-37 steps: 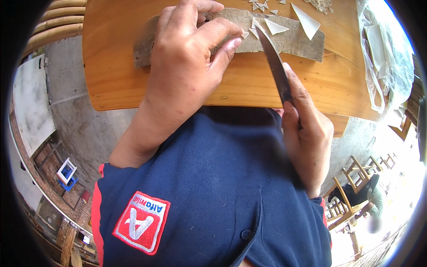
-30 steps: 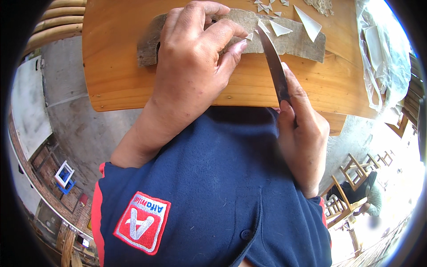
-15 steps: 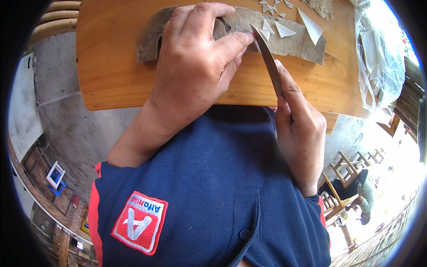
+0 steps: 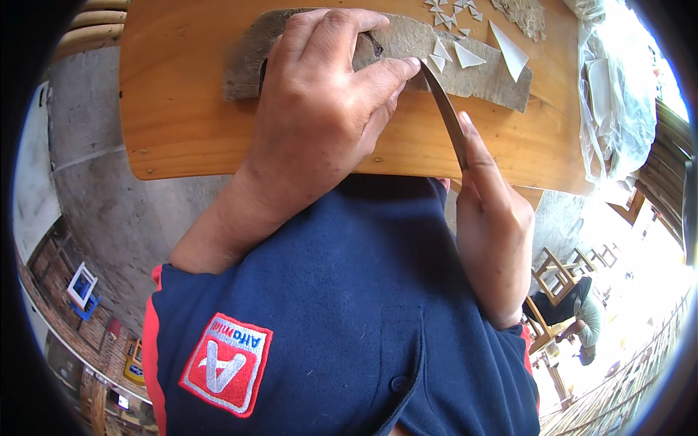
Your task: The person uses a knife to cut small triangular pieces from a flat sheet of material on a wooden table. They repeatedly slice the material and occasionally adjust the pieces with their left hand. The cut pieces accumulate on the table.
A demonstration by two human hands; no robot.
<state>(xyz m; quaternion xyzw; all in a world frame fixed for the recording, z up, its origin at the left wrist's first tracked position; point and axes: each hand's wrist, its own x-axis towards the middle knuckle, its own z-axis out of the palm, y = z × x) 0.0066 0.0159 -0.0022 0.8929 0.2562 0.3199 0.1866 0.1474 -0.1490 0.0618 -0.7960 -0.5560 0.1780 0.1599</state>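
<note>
My left hand (image 4: 329, 109) rests on a weathered wooden block (image 4: 243, 69), its index finger and thumb drawn together at the knife's tip; whatever they grip is hidden. The upper fingers curl over the block. My right hand (image 4: 494, 225) grips a dark narrow knife (image 4: 446, 103) from below, its point meeting the left index fingertip. Just right of that point lie small white triangular pieces (image 4: 440, 51) and a larger white triangle (image 4: 467, 55) on the block. A long white triangle (image 4: 507, 52) lies across its right part.
The wooden table (image 4: 182, 123) holds scattered small white bits (image 4: 454, 16), a pale crumbly pile (image 4: 525, 16) and clear plastic bags with white pieces (image 4: 611, 102) on the right. Beyond the lower right, another person (image 4: 582, 320) bends near wooden chairs (image 4: 556, 269).
My left index finger and thumb have closed in toward the knife tip, covering the small piece seen there earlier. The blade has shifted slightly with them. The other person bends lower.
</note>
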